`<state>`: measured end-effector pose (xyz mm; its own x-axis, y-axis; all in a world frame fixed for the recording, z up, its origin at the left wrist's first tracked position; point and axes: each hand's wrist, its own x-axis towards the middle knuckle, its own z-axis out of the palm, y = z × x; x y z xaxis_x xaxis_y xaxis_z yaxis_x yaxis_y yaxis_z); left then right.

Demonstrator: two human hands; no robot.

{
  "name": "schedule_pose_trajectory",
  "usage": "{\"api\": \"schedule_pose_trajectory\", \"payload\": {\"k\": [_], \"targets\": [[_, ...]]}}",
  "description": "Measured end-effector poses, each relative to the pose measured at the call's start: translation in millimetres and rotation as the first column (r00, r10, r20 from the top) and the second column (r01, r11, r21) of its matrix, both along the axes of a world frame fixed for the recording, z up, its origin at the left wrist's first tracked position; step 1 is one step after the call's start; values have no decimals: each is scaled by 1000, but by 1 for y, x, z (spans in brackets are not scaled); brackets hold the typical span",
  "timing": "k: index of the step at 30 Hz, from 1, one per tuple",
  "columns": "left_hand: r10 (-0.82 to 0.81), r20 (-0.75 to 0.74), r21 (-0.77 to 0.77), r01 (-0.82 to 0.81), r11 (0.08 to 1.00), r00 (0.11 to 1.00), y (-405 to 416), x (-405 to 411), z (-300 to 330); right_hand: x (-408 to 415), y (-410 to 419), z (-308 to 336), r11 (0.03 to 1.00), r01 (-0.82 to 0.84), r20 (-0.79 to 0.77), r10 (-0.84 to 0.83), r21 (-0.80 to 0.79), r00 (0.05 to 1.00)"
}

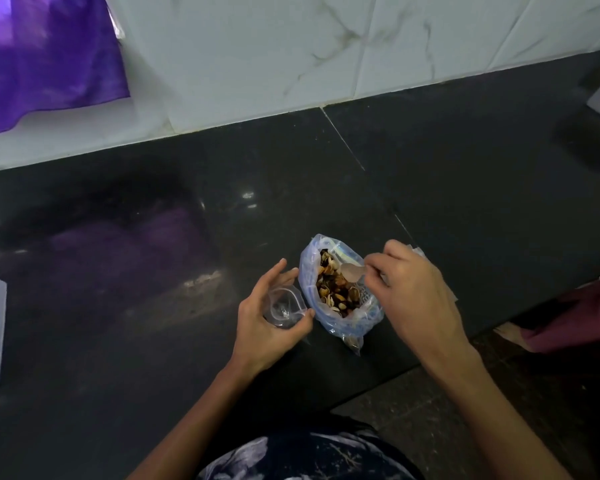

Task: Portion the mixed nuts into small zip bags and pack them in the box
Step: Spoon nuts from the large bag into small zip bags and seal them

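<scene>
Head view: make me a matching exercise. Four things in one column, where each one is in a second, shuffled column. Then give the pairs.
Things:
1. small zip bag
2. spoon
3. nut bag
4. purple cloth

Places:
A. hanging at the wall, upper left
B. standing open on the dark counter, between the hands
C. held in the left hand
D. pinched by the right hand, bowl over the nuts

Pairs: 1-C, 2-D, 3-B, 4-A
</scene>
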<state>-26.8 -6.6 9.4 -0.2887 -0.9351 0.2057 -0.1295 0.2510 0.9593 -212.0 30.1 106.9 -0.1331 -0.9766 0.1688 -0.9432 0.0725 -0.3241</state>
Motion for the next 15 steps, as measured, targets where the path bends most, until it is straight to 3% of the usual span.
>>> {"api": "schedule_pose_trajectory", "payload": {"k": [4,8,11,15], "targets": [[-2,5,40,1,999,1000,-1,-2,-4,5,-5,0,999,-42,-104,39,-20,994],[-29,-1,107,29,994,1000,1,-6,-10,4,-9,-13,993,-64,-146,78,100,986],[-46,-14,140,47,989,999,1,-7,-13,-5,-11,-16,988,-24,-99,40,154,994],[-55,-27,149,58,987,998,0,-11,-13,-21,-13,-16,980,135,64,-145,144,987]]}}
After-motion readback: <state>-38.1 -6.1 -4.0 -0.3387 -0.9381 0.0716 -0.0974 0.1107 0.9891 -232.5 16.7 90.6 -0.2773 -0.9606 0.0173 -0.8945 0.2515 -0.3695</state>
